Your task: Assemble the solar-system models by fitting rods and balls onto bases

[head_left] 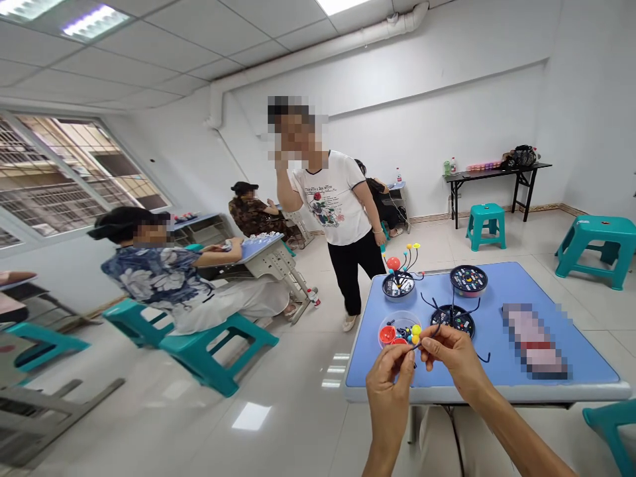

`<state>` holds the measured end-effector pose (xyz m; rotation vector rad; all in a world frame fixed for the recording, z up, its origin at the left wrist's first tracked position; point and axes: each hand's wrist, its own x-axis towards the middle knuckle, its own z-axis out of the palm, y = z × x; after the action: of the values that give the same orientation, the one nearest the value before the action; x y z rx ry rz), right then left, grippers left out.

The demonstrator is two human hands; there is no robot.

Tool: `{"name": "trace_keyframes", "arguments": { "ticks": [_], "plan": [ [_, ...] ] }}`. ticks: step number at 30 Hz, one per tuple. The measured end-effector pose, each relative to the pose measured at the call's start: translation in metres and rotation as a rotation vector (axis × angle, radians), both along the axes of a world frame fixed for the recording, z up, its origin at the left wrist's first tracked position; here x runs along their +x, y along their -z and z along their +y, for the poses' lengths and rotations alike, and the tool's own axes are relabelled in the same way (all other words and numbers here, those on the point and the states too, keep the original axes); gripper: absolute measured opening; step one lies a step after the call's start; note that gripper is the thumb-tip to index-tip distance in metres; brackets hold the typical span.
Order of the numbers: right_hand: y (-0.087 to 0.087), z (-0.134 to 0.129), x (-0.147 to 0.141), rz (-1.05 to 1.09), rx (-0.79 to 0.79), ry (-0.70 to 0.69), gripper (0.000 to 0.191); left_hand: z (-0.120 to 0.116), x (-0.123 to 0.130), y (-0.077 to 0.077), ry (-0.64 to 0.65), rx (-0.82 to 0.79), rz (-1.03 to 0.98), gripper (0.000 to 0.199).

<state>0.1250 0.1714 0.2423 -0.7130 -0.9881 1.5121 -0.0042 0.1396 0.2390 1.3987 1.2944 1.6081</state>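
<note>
My left hand (pixel 390 391) and my right hand (pixel 452 354) are raised close together over the near edge of a blue table (pixel 497 291). Both pinch a thin black wire (pixel 430 336), though my fingers hide part of it. Just beyond my hands stands a round clear dish (pixel 400 329) holding red and yellow pieces. Several round black trays (pixel 452 322) lie farther off, and black wires curve across one. A model of coloured balls on thin stems (pixel 400 263) rises at the table's far corner. A pixelated long object (pixel 534 341) lies to the right.
A person (pixel 342 212) stands just past the far corner of the table. Seated people work at desks to the left. Teal plastic stools (pixel 485 225) stand around the tiled floor, and a black side table (pixel 497 173) stands against the far wall.
</note>
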Motion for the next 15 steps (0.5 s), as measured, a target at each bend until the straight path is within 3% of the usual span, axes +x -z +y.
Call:
{"name": "trace_keyframes", "arguments": {
  "ticks": [4, 8, 11, 15],
  "plan": [
    [-0.003, -0.007, 0.002, 0.058, 0.016, 0.03, 0.03, -0.003, 0.003, -0.004, 0.068, -0.132, -0.297, 0.028],
    [-0.004, -0.021, 0.004, 0.121, -0.009, 0.004, 0.028, -0.007, 0.006, -0.007, 0.082, -0.148, -0.516, 0.033],
    [-0.003, -0.029, 0.002, 0.153, -0.022, -0.041, 0.027, -0.009, 0.009, -0.006, 0.081, -0.139, -0.492, 0.031],
    [0.0, -0.03, 0.002, 0.159, -0.025, -0.012, 0.026, -0.013, 0.008, -0.002, 0.087, -0.087, -0.306, 0.026]
  ]
}}
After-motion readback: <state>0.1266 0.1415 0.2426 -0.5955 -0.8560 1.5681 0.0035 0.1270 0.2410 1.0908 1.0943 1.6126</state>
